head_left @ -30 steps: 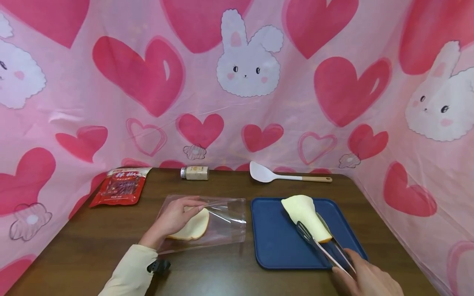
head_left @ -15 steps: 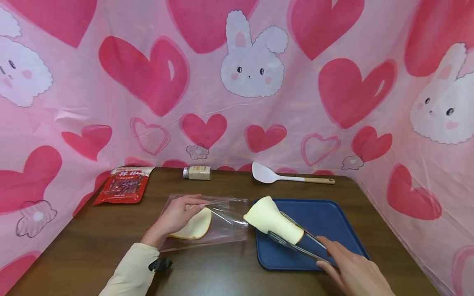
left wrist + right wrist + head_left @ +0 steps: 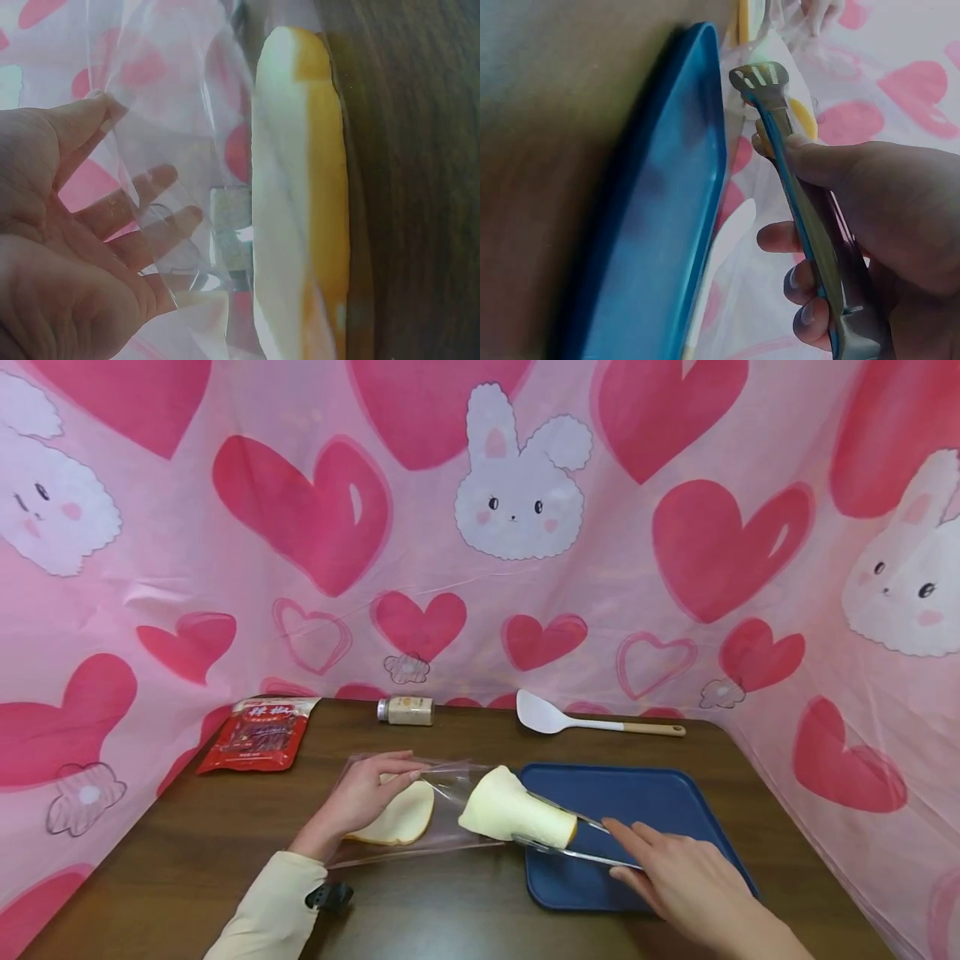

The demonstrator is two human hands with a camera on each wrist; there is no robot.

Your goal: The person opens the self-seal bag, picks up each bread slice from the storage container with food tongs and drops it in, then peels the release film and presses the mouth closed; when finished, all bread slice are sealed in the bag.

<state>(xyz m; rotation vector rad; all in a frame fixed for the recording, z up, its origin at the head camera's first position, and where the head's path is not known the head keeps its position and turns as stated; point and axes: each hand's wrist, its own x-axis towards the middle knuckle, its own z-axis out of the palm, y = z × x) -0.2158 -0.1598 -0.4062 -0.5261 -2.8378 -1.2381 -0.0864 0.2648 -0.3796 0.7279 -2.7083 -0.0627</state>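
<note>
My left hand (image 3: 369,793) pinches the upper layer of a clear plastic bag (image 3: 450,827) between thumb and forefinger, lifting it. Inside the bag a slice of bread (image 3: 405,814) lies flat; its brown crust edge shows in the left wrist view. My right hand (image 3: 675,868) grips metal tongs (image 3: 810,217) with slotted ends. Between the tongs a second bread slice (image 3: 517,810) is squeezed into a folded, flared shape. This slice hangs over the bag's right end and the left rim of the blue tray (image 3: 615,885). Whether its front edge is inside the bag cannot be told.
A red packet of dried chili (image 3: 258,735) lies at the back left. A small seasoning jar (image 3: 407,711) lies on its side at the back, and a white spatula (image 3: 547,714) with a wooden handle lies behind the tray. Pink printed cloth (image 3: 525,610) walls the table.
My right hand has carried the folded bread slice in the tongs leftward, from over the tray to the bag's right end. The left hand keeps its pinch on the bag.
</note>
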